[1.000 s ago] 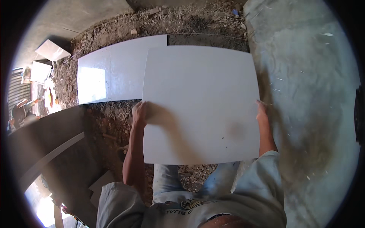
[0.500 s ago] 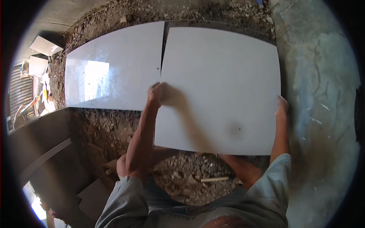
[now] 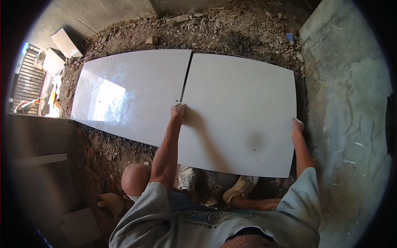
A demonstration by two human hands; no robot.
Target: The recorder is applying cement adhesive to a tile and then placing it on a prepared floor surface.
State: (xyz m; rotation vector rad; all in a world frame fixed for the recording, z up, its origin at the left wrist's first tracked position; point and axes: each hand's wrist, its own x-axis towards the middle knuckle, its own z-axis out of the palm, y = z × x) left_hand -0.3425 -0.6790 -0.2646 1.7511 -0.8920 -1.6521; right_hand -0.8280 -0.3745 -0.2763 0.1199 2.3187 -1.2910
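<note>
A large white square tile (image 3: 240, 95) lies in front of me, held by its two side edges. My left hand (image 3: 178, 112) is closed on its left edge, beside the narrow dark gap to a second tile. My right hand (image 3: 297, 126) grips the right edge, with the fingers partly out of sight past the rim. The second glossy white tile (image 3: 142, 76) lies to the left and reflects a bright window-like patch. What supports the held tile underneath is hidden.
Rubble and soil (image 3: 231, 31) spread beyond the tiles. A bare plastered wall (image 3: 347, 111) rises close on the right. My shoes (image 3: 242, 188) stand at the tile's near edge. A yellowish rounded tool (image 3: 111, 203) lies at lower left. Tile pieces (image 3: 66, 42) lean at far left.
My view has shifted, showing more rubble at the far side and my shoes below. Both hands keep their hold on the tile's edges, and the gap between the tiles looks narrower.
</note>
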